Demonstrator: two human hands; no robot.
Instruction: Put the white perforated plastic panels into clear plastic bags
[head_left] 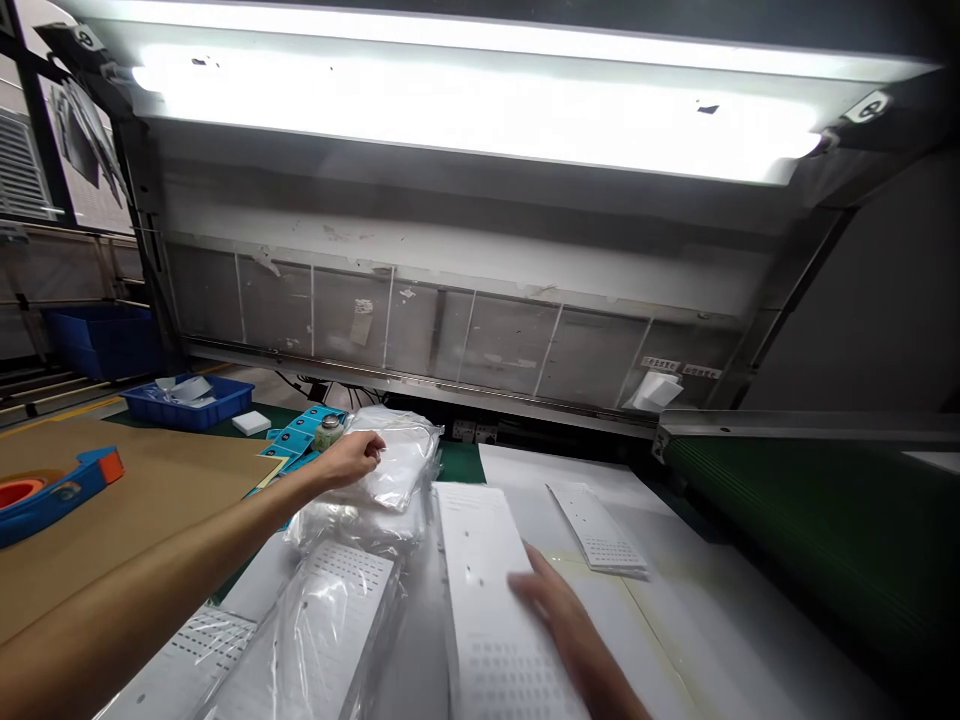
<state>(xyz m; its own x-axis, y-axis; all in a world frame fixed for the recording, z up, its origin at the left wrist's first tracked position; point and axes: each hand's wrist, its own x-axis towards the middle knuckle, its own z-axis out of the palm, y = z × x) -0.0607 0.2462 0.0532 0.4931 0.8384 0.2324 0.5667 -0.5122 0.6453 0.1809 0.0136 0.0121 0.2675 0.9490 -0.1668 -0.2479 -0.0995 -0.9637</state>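
Nearest the camera: a bagged bundle (330, 630) of printed sheets in clear plastic, at the bottom edge left of centre; a second bundle (187, 655) lies just beside it, further left. Right of these, the white printed sheets (484, 580), apparently a stack, outside any visible bag.

Right hand (559, 610): at the right edge of the white printed sheets, fingers partly bent, motion-blurred. Cannot tell whether it grips them or only touches.

Left hand (356, 458): arm outstretched, fingers curled in over the pile of clear bags (409, 450) behind the bundles. Fingertips partly hidden; cannot tell whether a bag is pinched.

Loose printed piece (600, 535) flat on the white-covered worktop (735, 630), right of the stack and apart from it; bagged or bare unclear.

Progress (judgement): partway. Done: the two bundles at left look bagged. Left over: the central stack seems unbagged, and the bag pile looks well stocked. Counts not readable; whether the bagged bundles are sealed cannot be told. Tape dispenser (64, 495) stands on the brown board (172, 500), far left, with neither hand on it.
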